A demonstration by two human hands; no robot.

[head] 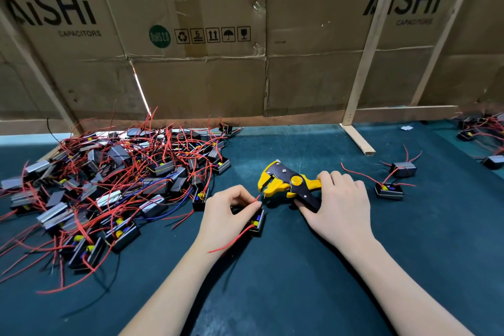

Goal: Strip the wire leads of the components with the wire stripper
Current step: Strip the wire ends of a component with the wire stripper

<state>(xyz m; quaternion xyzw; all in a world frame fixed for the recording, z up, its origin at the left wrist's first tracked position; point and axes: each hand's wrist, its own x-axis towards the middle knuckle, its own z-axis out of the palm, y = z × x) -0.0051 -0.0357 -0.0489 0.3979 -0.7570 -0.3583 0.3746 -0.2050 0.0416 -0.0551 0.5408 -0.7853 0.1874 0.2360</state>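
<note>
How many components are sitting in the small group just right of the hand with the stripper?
2: one component farther back, another component nearer, both beyond the right hand holding the wire stripper. More lie blurred at the far right edge, uncounted.

Our left hand (pixel 231 211): fingers (pixel 255 206) curled, pinching.
Our right hand (pixel 338 204): fingers curled in a grip, forearm stretched forward.

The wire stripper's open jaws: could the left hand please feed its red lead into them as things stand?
Probably yes. The left hand pinches the red lead just short of the wire stripper, whose jaws gape toward it, with only bare mat between.
</note>
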